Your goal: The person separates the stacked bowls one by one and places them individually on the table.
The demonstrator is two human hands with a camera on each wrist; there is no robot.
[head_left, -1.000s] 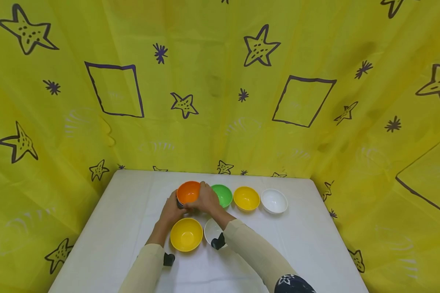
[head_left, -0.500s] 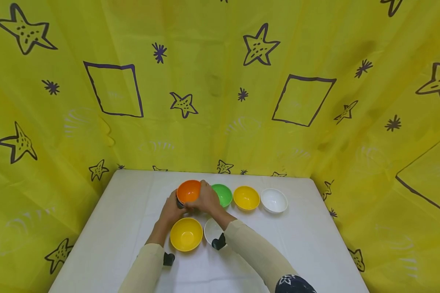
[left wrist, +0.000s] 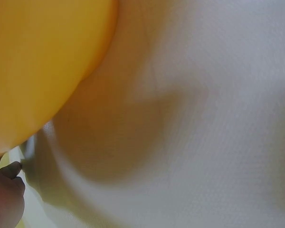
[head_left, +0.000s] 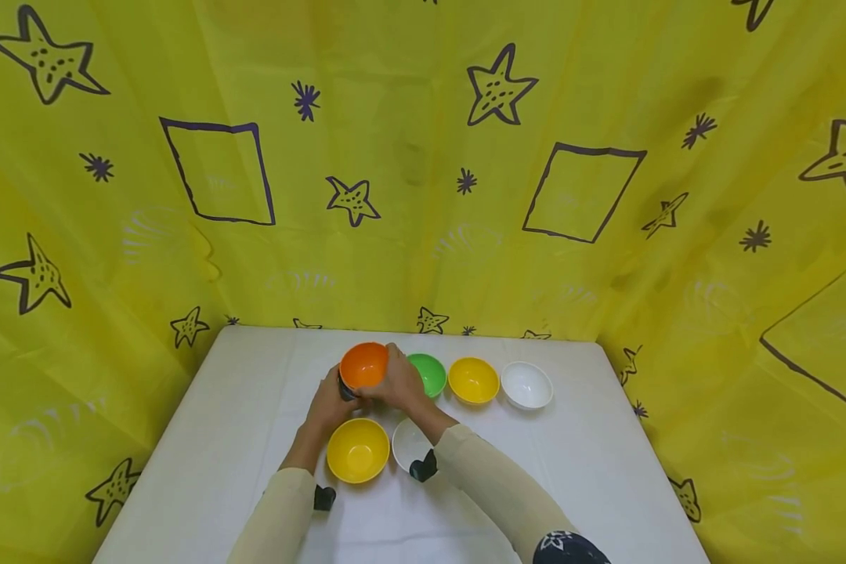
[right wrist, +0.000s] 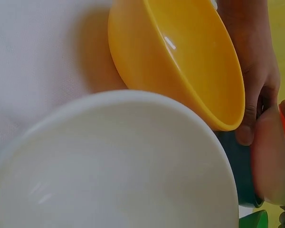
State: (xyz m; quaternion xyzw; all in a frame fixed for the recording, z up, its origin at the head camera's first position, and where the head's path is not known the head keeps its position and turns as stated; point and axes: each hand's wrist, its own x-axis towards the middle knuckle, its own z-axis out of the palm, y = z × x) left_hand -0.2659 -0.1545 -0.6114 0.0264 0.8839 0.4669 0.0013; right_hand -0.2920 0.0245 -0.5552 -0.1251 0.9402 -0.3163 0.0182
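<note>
In the head view an orange bowl point(head_left: 363, 365) is held at the left end of the back row, above a dark teal bowl point(right wrist: 241, 166). My right hand point(head_left: 399, 382) grips the orange bowl at its right side. My left hand point(head_left: 329, 405) holds the dark bowl from the left, its thumb on the outer wall in the right wrist view. A pale, pinkish bowl wall point(right wrist: 271, 159) shows between the dark and orange ones. Nearer to me stand a yellow bowl point(head_left: 358, 451) and a white bowl point(head_left: 409, 445), the latter partly hidden by my right forearm.
To the right of my hands a green bowl point(head_left: 428, 376), a second yellow bowl point(head_left: 474, 381) and a second white bowl point(head_left: 527, 386) stand in a row. All rest on a white-covered table point(head_left: 592, 486). A yellow patterned curtain point(head_left: 409, 258) surrounds its back and sides.
The orange bowl has risen slightly, and my right hand has shifted a little up with it. My left hand has barely moved. The other bowls stay in place.
</note>
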